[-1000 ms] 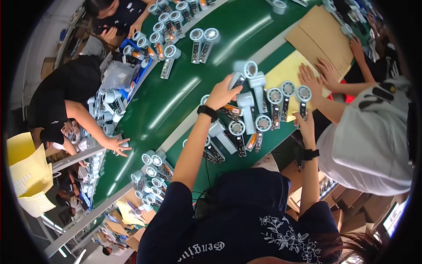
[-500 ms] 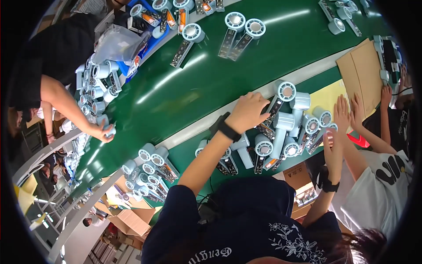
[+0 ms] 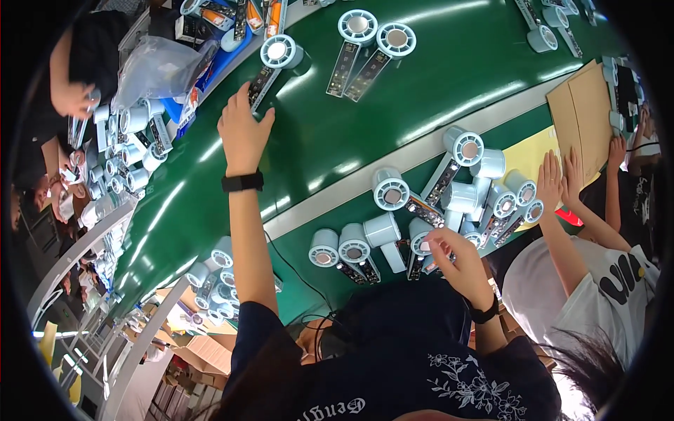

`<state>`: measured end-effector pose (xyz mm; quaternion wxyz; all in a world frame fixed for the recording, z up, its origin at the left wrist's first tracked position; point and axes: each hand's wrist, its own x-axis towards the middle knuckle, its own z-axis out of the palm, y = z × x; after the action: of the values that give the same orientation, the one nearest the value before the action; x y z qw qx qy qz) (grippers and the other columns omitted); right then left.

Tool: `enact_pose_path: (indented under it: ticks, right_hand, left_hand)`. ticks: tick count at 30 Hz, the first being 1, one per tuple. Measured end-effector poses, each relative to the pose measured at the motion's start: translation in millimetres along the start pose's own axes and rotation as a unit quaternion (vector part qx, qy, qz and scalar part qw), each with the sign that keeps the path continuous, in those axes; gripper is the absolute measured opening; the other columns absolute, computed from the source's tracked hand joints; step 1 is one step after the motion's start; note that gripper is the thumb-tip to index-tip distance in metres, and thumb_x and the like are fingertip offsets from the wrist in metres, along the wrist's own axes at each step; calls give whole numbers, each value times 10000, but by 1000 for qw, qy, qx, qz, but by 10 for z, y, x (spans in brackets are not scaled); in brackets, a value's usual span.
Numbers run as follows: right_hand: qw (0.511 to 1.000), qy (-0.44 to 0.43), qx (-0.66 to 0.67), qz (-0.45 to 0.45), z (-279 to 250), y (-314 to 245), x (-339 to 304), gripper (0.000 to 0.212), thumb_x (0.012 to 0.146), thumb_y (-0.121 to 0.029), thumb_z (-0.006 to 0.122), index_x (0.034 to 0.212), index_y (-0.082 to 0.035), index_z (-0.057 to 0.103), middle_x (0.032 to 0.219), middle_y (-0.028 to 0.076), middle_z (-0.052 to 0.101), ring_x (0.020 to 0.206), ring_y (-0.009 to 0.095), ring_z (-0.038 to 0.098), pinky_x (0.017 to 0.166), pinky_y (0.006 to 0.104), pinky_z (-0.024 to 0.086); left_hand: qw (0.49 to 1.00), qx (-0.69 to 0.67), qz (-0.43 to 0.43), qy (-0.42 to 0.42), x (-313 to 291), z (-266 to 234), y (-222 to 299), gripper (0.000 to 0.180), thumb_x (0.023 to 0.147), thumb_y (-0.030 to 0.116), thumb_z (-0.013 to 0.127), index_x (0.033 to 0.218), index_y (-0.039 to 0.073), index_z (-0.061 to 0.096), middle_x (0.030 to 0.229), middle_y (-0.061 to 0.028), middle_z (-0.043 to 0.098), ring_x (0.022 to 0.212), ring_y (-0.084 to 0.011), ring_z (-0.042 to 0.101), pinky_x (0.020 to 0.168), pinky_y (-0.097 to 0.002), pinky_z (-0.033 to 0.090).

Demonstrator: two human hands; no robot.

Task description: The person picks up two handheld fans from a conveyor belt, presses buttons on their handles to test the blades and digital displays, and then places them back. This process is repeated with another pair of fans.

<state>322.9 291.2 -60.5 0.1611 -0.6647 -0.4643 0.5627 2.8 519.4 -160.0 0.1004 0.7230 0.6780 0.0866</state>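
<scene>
Several light-blue units, like small handheld fans with round slotted heads and bare circuit boards along their handles, lie about my hands. My left hand (image 3: 244,133) reaches over the green belt (image 3: 316,126), empty, its fingers apart. Its fingertips are beside the board end of one fan-like unit (image 3: 277,52); whether they touch it I cannot tell. My right hand (image 3: 460,266) hovers near my body with thumb and fingers apart, its fingertips beside the head of another unit (image 3: 421,235). A further unit (image 3: 390,189) lies at the pale belt edge, and more are grouped to its right.
Two units (image 3: 358,28) lie farther along the belt. A blue bin (image 3: 232,52) and clear plastic bag (image 3: 158,70) are at the far left. At right, a co-worker's hands (image 3: 562,179) rest by yellow sheet (image 3: 530,154) and cardboard (image 3: 579,112). A black cable (image 3: 298,270) crosses near my left arm.
My left hand has moved left across the belt, away from the right-hand group. My right hand has come left, toward the near units. The units on the belt have shifted left.
</scene>
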Motion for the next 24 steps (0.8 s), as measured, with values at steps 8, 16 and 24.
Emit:
enact_pose_path:
  ticks: [8,16,24]
  right_hand:
    - [999,-25,46,-1,197,-179,-4,161,900,-90,530,1026,-7,586,853,47,598,737,120,548,713,252,472]
    - [981,-57,177,-60,651,-720,-257,271,887,-80,559,1127,25,489,968,74,592,807,139,572,712,254,465]
    - [962,-151,220,-53,923,-591,-798,261,895,-78,555,1120,25,472,904,79,598,765,115,575,695,253,471]
  left_hand:
    - [943,-284,-136,-104,-80,10,12,338,763,271,640,963,13,555,806,-139,594,709,-223,560,664,-354,440]
    - [901,-414,-83,-101,-2374,-1005,1533,466,742,171,659,1105,-19,436,837,-210,571,816,-404,560,732,-441,451]
    - [897,-420,-108,-81,-3402,-1228,861,394,793,169,680,1114,-3,529,1008,-146,585,969,-268,560,826,-346,449]
